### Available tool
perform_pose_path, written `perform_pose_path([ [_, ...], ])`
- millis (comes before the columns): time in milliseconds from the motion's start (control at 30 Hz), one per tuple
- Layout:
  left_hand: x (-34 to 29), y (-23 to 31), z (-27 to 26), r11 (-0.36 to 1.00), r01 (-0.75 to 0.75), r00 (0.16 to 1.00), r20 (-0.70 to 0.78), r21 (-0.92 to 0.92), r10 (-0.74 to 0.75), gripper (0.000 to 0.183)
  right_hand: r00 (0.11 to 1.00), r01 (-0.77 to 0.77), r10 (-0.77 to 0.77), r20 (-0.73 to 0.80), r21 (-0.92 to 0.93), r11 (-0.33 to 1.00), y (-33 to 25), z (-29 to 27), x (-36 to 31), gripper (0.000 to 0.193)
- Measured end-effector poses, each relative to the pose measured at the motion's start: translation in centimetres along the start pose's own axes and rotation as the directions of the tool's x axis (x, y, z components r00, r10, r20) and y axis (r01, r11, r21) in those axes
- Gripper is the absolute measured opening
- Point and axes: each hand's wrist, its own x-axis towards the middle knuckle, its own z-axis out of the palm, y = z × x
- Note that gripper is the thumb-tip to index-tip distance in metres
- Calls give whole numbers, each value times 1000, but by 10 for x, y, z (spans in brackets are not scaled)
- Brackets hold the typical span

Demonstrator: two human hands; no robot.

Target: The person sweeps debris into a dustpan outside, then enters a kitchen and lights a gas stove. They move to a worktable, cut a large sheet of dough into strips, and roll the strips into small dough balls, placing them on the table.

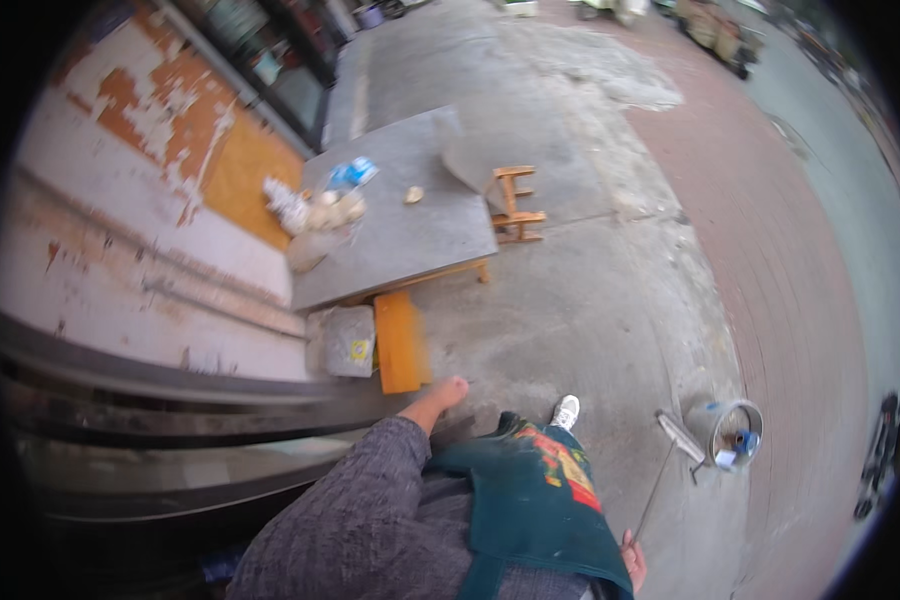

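Observation:
My right hand [633, 562], partly cut off by my apron, is closed round the end of a thin pole. The pole belongs to a long-handled tool with a pale crosswise head [680, 437], which lies against the side of a round metal bucket [720, 428]; its exact kind is unclear. Out in front of my body, my left hand [452, 390] has its fingers curled in; whether anything small is inside them is hidden. Nearest to that hand is an orange-yellow wooden bench [400, 345], slightly blurred. Inside the bucket are a blue item and a white one.
A grey-topped table [410, 235] stands ahead left, bearing plastic bags [335, 210] and a small pale lump [414, 195]. By it are a wooden stool [515, 205] and a grey sack-like bundle [348, 342]. A peeling wall [160, 230] runs along the left; red paving [770, 300] lies right.

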Motion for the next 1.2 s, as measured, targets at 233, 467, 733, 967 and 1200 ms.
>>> perform_pose_path([
  [233,-34,30,-44,905,120,921,-294,-408,-255,24,963,-229,205,-172,-135,964,-50,142,114,35],
  [467,-70,-57,-155,556,-73,604,-480,-828,-636,10,826,-489,337,-451,-278,826,-24,245,240,34],
  [733,-122,-213,-387,688,-298,-189,-666,-662,-722,91,594,-711,385,-706,-238,662,90,271,370,23],
  [967,-150,-227,-498,608,-498,-144,-632,-618,-761,90,470,-791,308,-827,-241,562,182,266,441,21],
  [1200,-121,-205,-516,583,-556,-18,-693,-593,-721,32,411,-833,256,-875,-247,495,243,288,486,23],
])
